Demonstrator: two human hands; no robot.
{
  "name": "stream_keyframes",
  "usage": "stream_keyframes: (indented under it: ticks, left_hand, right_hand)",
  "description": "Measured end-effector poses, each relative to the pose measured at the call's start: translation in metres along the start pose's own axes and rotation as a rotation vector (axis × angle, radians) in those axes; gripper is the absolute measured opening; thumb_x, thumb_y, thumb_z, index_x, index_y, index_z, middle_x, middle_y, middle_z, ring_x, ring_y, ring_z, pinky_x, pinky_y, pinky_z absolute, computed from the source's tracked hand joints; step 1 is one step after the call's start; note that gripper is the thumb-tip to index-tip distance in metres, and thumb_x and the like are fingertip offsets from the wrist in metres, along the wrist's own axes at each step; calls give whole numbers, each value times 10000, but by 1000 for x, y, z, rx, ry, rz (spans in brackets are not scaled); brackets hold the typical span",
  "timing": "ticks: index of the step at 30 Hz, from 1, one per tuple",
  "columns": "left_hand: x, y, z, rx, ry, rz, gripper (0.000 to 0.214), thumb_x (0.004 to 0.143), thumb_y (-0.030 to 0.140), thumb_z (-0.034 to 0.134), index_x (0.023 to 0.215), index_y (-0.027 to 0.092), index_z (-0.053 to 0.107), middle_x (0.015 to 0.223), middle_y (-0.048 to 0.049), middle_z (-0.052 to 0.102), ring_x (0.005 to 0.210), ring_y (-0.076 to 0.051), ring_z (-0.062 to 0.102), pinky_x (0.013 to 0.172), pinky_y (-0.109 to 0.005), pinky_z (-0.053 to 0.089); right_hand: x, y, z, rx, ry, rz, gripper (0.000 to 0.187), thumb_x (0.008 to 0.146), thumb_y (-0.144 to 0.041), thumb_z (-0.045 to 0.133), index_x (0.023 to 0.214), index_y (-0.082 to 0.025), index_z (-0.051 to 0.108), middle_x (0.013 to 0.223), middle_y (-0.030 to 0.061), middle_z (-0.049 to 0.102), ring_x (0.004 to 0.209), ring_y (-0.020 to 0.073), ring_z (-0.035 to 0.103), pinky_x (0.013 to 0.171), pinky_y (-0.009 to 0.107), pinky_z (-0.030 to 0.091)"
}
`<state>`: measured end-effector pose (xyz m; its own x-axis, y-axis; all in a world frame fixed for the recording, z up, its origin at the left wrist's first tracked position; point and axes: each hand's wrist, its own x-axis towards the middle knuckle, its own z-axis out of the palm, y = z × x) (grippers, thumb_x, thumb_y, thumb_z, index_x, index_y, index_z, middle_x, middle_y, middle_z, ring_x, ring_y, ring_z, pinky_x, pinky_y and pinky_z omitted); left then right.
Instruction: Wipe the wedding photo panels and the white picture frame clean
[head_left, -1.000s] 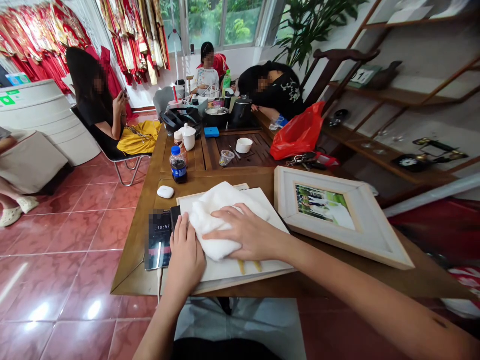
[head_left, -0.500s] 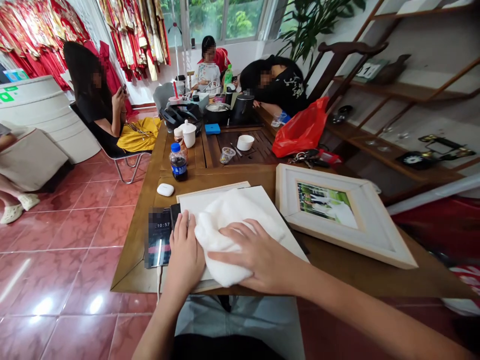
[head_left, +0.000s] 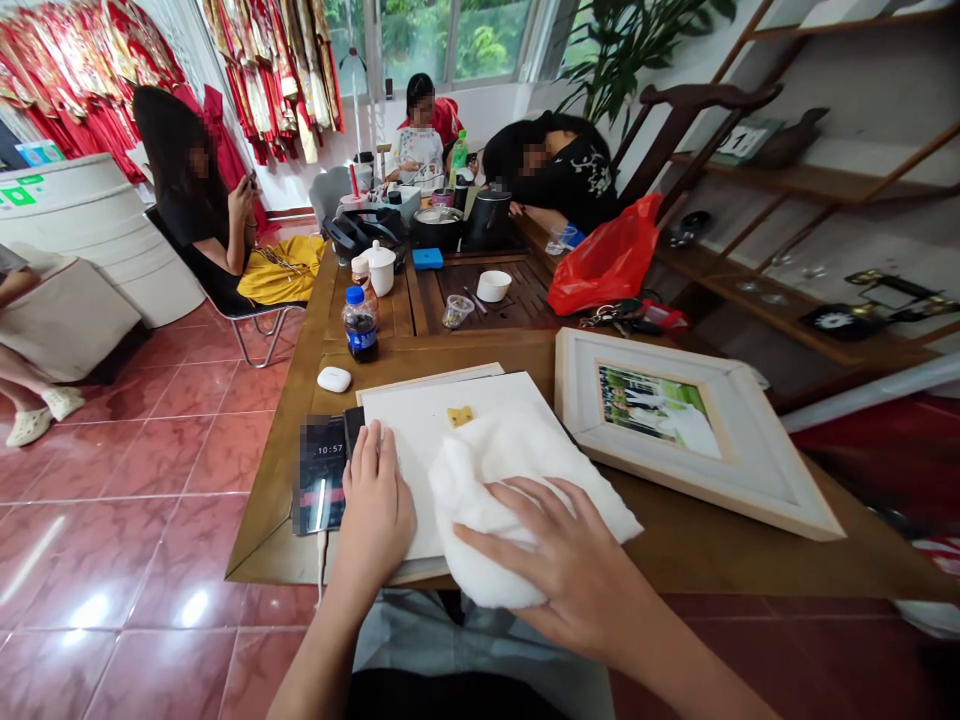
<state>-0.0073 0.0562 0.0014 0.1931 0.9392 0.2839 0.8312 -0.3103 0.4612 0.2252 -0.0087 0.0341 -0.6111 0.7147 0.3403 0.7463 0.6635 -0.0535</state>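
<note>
Under my right hand (head_left: 551,545) is a bunched white cloth (head_left: 495,480), gripped with the fingers curled over it. The cloth rests on a white board (head_left: 409,410) at the table's near edge and covers its right part. My left hand (head_left: 377,490) lies flat on the board's left side, fingers stretched out and holding nothing. A small yellowish piece (head_left: 460,415) shows on the board just beyond the cloth; its kind is unclear. Beside my left hand lies a phone (head_left: 321,475) with a cable plugged in.
Right of the board lies a framed photo (head_left: 660,410). A white earbud case (head_left: 334,379), a dark drink bottle (head_left: 361,325), a white bowl (head_left: 493,286) and a red plastic bag (head_left: 607,260) stand farther back on the wooden table (head_left: 285,420). Several people sit around.
My right hand has slid the white cloth to the right and toward me. The small yellowish piece on the board has come into view. My left hand has stayed in place.
</note>
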Motion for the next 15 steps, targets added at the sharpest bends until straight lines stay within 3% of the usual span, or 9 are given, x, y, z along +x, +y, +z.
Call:
stream_keyframes:
  ticks: [4, 11, 15]
  left_hand:
    - [0, 1, 0, -15, 3, -15, 611, 913, 56, 371, 1520, 112, 402, 1637, -218, 352, 1563, -336, 253, 1199, -599, 331]
    - [1, 3, -8, -16, -70, -33, 600, 959, 162, 423, 1554, 121, 360, 1668, -211, 296, 1572, -333, 232, 1223, -576, 304]
    - [0, 2, -3, -4, -16, -14, 598, 922, 70, 364, 1518, 84, 408, 1643, -229, 337, 1566, -331, 248, 1218, -576, 310]
  right_hand:
    - [-1, -6, -1, -21, 30, 29, 620, 797, -437, 690, 1402, -343, 593, 1372, 143, 510, 1224, 372, 406, 1038, 568, 236]
    - [20, -27, 2, -14, 34, -5, 553, 866, -552, 616, 1389, -373, 599, 1325, 116, 574, 1202, 356, 428, 1045, 561, 230]
    - [8, -19, 0, -26, 32, 53, 535, 854, -525, 628, 1365, -370, 629, 1351, 125, 564, 1210, 372, 437, 1040, 569, 254]
